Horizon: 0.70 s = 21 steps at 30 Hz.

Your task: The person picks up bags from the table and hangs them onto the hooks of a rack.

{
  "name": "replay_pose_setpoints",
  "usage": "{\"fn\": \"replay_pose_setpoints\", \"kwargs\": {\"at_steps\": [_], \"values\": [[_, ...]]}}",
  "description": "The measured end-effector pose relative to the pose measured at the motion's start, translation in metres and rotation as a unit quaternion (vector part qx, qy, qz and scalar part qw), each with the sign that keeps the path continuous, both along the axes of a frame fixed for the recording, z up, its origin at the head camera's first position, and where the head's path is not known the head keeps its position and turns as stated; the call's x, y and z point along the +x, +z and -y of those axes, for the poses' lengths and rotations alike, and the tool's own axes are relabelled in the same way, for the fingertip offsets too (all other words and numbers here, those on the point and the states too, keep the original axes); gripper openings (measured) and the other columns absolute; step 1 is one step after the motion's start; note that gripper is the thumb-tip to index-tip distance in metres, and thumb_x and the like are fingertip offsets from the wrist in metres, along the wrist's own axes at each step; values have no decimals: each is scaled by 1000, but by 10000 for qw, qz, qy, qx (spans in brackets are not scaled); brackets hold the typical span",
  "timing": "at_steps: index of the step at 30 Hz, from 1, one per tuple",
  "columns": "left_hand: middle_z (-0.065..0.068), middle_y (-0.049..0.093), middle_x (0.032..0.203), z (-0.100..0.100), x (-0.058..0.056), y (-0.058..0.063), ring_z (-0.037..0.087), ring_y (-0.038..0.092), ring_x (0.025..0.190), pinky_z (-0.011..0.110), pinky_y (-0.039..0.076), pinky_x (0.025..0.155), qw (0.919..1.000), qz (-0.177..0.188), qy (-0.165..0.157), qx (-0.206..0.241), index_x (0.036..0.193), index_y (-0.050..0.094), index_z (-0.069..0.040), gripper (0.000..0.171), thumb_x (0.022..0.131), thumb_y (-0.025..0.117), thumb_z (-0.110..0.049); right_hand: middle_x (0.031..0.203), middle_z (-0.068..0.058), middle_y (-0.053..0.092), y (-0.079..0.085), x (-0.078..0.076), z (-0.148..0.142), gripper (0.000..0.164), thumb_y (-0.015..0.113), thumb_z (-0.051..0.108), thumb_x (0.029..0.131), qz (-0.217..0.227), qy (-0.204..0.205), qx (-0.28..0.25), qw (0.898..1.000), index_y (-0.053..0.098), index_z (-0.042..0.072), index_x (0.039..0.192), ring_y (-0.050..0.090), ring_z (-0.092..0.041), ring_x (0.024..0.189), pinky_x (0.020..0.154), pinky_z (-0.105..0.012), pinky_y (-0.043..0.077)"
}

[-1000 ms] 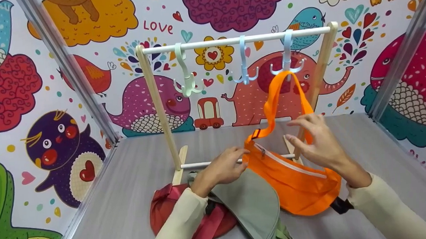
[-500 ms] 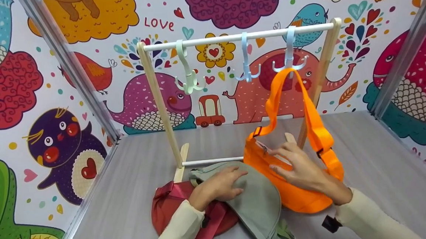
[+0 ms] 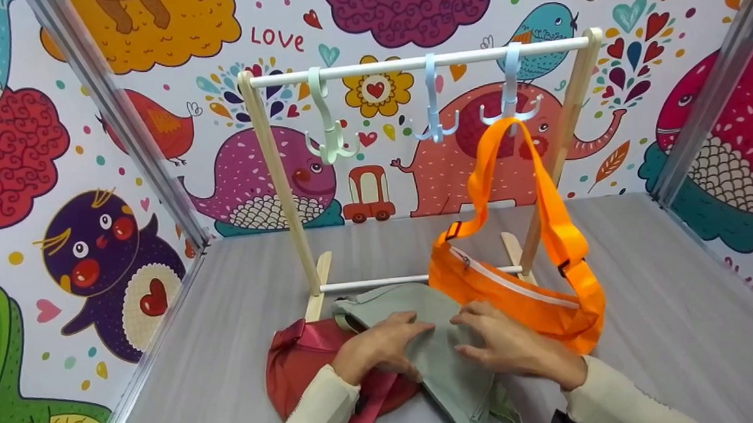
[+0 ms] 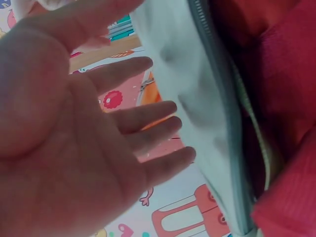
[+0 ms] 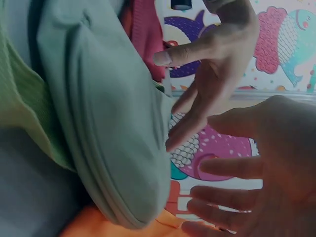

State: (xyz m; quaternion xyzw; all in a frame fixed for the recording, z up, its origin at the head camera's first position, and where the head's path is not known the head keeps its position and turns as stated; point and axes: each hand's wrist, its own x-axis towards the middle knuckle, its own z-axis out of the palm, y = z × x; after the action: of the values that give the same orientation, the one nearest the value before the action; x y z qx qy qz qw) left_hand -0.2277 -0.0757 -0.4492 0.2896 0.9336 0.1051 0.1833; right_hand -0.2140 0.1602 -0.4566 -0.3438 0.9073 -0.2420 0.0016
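Note:
A grey-green waist bag [image 3: 441, 358] lies on the table, partly over a red waist bag [image 3: 314, 362]. My left hand [image 3: 381, 348] is over the green bag's left part, fingers spread. In the left wrist view the left hand [image 4: 94, 123] shows straight fingers near the bag's zipper side, gripping nothing. My right hand [image 3: 512, 344] hovers at the green bag's right part, thumb and fingers apart; the right wrist view shows the right hand [image 5: 271, 173] with nothing in it. I cannot tell whether fingertips touch the fabric. An orange waist bag [image 3: 519, 294] hangs by its strap from the right blue hook [image 3: 510, 92].
A wooden rack with a white top rail [image 3: 374, 68] stands behind the bags. A pale green hook [image 3: 326, 123] and a middle blue hook [image 3: 433, 106] hang from it with nothing on them. Patterned walls stand at the back and sides. A black buckle [image 3: 564, 422] is by the right sleeve.
My right hand has left the orange bag and moved down and left to the green bag. My left hand has left the orange bag's edge and come down over the green bag.

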Motion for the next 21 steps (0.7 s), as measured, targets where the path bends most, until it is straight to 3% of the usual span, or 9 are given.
{"fn": "replay_pose_setpoints", "kwargs": {"at_steps": [7, 12, 21], "values": [[10, 37, 156, -6, 4, -13, 22, 39, 141, 35, 37, 112, 9990, 36, 238, -380, 145, 49, -28, 82, 74, 88, -21, 117, -12, 56, -11, 6, 7, 53, 73, 31, 89, 637, -124, 617, 9960, 60, -4, 126, 53, -31, 105, 92, -51, 45], [9, 40, 154, -11, 6, -20, 22, 42, 138, 34, 39, 110, 9987, -75, 277, -429, 144, 51, -28, 81, 72, 88, -19, 119, -13, 55, -19, 10, 11, 59, 74, 37, 88, 751, -174, 948, 9925, 59, -5, 127, 49, -31, 107, 93, -50, 43], [11, 48, 145, -16, 11, -27, 23, 46, 134, 30, 38, 110, 9941, -828, -42, -702, 139, 56, -21, 77, 71, 90, -24, 123, -17, 51, -27, 12, 16, 65, 73, 47, 86, 607, -64, 1371, 9887, 61, -4, 124, 44, -37, 115, 98, -56, 40]]}}
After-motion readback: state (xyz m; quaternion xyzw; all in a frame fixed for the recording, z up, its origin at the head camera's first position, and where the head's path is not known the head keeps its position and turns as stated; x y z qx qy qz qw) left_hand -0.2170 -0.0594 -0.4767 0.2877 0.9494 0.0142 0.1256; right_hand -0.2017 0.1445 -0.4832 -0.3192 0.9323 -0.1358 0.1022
